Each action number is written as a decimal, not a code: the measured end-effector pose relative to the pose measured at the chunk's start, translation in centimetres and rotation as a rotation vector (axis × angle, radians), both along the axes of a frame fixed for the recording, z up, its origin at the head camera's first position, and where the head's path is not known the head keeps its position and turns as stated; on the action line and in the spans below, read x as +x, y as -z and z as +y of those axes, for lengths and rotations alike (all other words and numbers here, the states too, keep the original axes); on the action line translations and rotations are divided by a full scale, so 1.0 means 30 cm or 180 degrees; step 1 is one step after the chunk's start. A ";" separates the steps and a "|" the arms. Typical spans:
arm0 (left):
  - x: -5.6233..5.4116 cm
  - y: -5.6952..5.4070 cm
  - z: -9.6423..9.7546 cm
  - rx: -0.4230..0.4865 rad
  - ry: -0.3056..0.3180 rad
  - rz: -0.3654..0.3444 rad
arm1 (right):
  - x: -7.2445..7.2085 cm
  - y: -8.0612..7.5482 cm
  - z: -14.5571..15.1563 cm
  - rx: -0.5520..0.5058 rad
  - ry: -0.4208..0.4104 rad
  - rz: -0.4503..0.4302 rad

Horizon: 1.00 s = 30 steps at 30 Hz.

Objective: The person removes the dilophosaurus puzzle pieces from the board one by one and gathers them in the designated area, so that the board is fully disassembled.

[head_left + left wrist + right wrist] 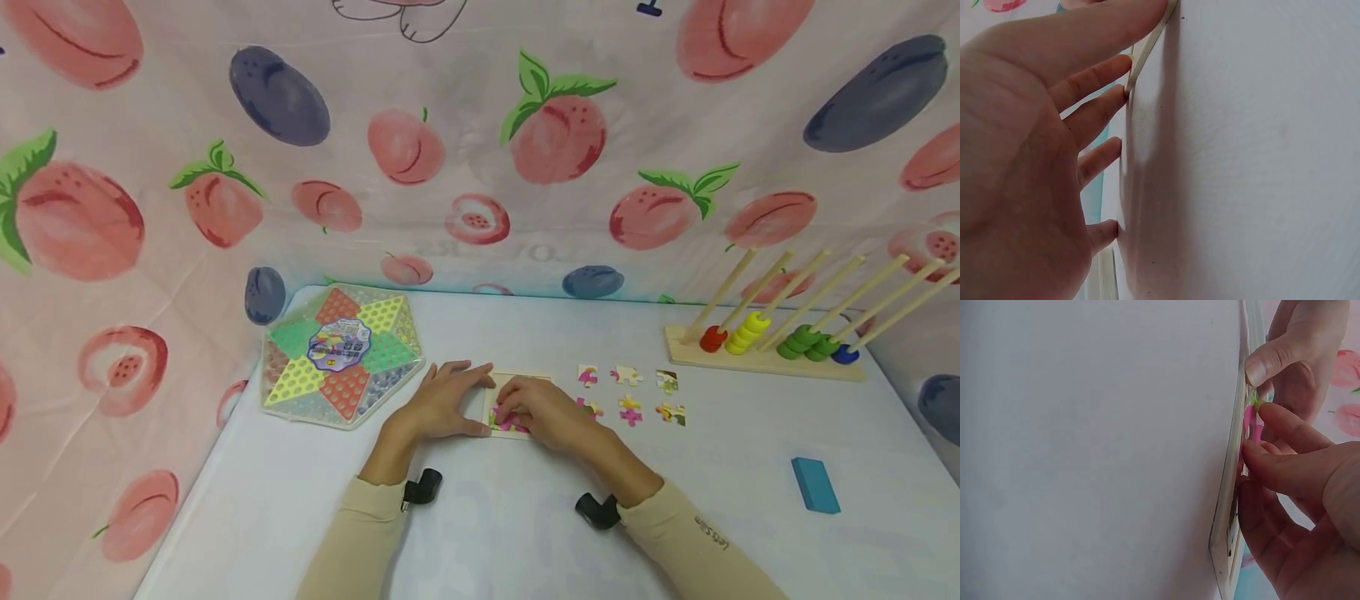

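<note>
A small wooden puzzle tray (489,398) lies flat on the table, with pink and green puzzle pieces (510,426) in its near part. My left hand (442,404) steadies the tray from the left, fingers spread and the thumb at the near left corner. Over the tray, my right hand (549,412) bends its fingers down to the pieces. In the right wrist view, its thumb and index finger pinch a pink puzzle piece (1249,417) close to the left thumb. The piece is partly hidden by the fingers.
Several loose puzzle pieces (626,376) lie right of the tray. A hexagonal Chinese checkers set (300,398) is at the left. A wooden peg rack (765,363) with coloured rings stands at the back right, and a blue block (816,485) lies nearer. A fruit-print cloth (465,125) hangs behind.
</note>
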<state>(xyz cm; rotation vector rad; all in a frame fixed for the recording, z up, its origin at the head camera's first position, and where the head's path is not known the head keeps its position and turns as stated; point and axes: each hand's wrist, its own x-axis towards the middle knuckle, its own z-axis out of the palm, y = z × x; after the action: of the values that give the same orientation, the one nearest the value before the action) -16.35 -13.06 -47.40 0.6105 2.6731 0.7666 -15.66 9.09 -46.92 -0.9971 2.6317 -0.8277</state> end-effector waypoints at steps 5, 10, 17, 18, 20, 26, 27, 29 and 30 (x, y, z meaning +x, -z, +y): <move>0.000 0.000 -0.001 0.0000 -0.0010 0.0000 | 0.006 -0.008 -0.002 -0.0008 -0.0004 0.0066; 0.002 -0.006 -0.002 0.0003 0.0020 0.0015 | 0.006 -0.009 -0.001 -0.0059 -0.0049 0.0139; 0.002 -0.012 -0.001 0.0032 0.0011 -0.0001 | -0.008 -0.005 0.005 -0.0137 0.0002 -0.0036; 0.002 -0.012 -0.001 0.0030 0.0009 -0.0006 | -0.010 -0.004 0.006 -0.0150 0.0012 -0.0088; 0.001 -0.012 -0.001 0.0029 0.0017 -0.0010 | -0.012 -0.002 0.010 -0.0194 0.0029 -0.0170; 0.000 -0.010 -0.003 0.0047 0.0035 0.0021 | -0.008 0.000 0.023 -0.0448 0.0035 -0.0313; 0.000 -0.010 -0.003 0.0043 0.0032 0.0016 | -0.006 -0.002 0.026 -0.0495 0.0047 -0.0352; 0.001 -0.010 -0.003 0.0040 0.0028 0.0001 | -0.003 -0.005 0.034 -0.0588 0.0067 -0.0414; 0.001 -0.010 -0.003 0.0046 0.0029 -0.0008 | -0.001 -0.008 0.038 -0.0608 0.0097 -0.0420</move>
<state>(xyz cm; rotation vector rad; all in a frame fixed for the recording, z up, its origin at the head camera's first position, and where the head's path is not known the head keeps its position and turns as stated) -16.31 -13.15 -47.10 0.6244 2.6628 0.7845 -15.68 10.22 -46.68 -0.9136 2.4986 -1.1289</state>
